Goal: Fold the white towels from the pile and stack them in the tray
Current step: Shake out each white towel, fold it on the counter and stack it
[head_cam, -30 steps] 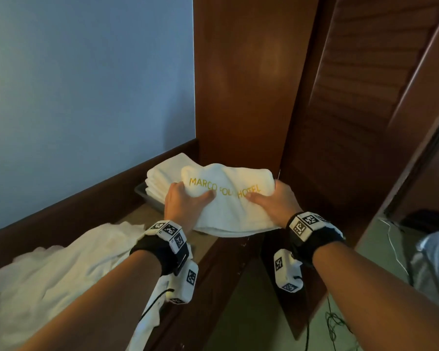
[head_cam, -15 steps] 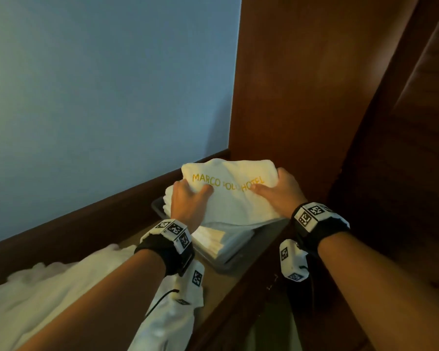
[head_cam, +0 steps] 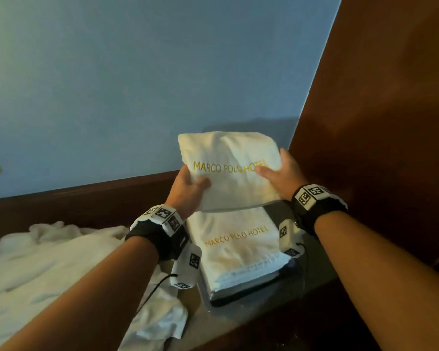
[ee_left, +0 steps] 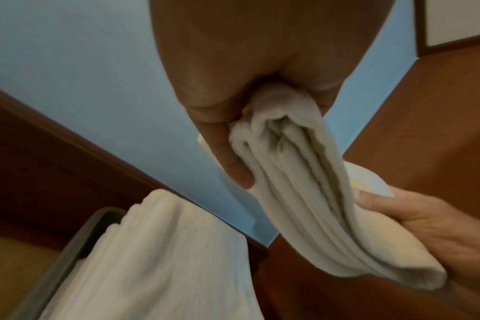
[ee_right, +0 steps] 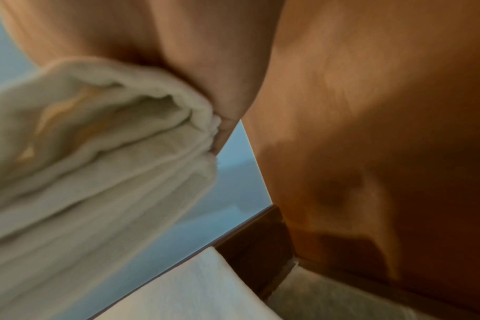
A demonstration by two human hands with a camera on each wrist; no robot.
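**A:** Status on the towels?

**B:** Near side first: I've got a loose pile of unfolded white towels on the counter, bottom left, some spilling toward the front edge. Can't count how many are in it. That's the remaining work.

**A:** And the tray?

**B:** Dark tray sits just right of the pile on the counter. There's a folded stack in it, hotel lettering facing up. Several layers at the near edge, but I can't tell the number of towels.

**A:** Hands?

**B:** Both busy. Left hand grips the left edge of a folded towel, thumb on top, fingers under. Right hand grips the right edge the same way. The left wrist view shows the folded layers pinched between thumb and fingers.

**A:** Towel down yet?

**B:** No. It's held in the air above the far end of the stack, tilted, lettering toward me, not touching the stack as far as I can see. Behind it: blue wall, wood panel on the right.

**A:** So progress?

**B:** My read: partway. This one is folded and only needs lowering square onto the stack. Then the pile.
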